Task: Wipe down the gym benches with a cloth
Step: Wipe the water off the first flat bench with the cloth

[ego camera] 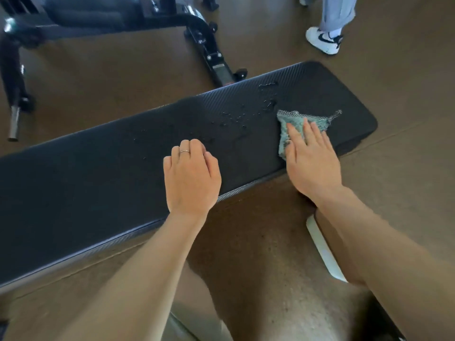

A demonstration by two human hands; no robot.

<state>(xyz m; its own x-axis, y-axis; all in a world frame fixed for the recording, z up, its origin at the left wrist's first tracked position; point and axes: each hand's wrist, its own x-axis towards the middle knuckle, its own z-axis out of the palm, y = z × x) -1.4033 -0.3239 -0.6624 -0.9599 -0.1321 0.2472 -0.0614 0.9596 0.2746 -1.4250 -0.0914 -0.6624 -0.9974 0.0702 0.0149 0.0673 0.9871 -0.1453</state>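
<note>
Head view takes in the brown gym floor (283, 242) first, then the long black flat bench (73, 183) running across it, its ribbed pad slanting up toward the right. Behind it stands a 2nd machine, a black-framed bench (98, 18) with wheeled feet, and someone's leg and white sneaker (323, 40) at the top right. I lean over the near bench with both forearms out. My left hand (190, 175) rests on the pad with fingers curled under and nothing in it; I judge it is there to brace me while I reach. My right hand (311, 158) lies flat, fingers spread, pressing the teal cloth (293, 126) down onto the pad near the right end, not pinching it, so the whole palm drives the wipe. Spray droplets (246, 116) bead just left of the cloth and above it, which I judge is my next pass. A thin ring (184, 151) sits on my left hand.
</note>
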